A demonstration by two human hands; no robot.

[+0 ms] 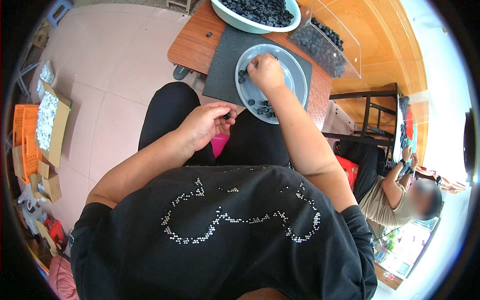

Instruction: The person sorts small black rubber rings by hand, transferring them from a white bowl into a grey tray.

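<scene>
My left hand (202,124) is held above my lap, its fingers curled around a small black round plastic piece (227,116). My right hand (266,72) reaches into a shallow clear round tray (295,65), fingers bent and pressed together. Whatever those fingertips hold, if anything, is hidden from view. Beside the fingertips lie a few small black pieces (242,79), and a loose cluster of more black pieces (266,108) sits at the tray's near side. The tray rests on a dark grey mat (222,70), partly overhanging its near edge toward my legs.
A pale green basin (240,24) heaped with black pieces stands at the table's far side. Right of it is a clear box (345,55) of similar pieces. One loose piece (209,34) lies on the wooden table (192,47). A co-worker (390,195) sits at the right; cartons (60,122) stand left.
</scene>
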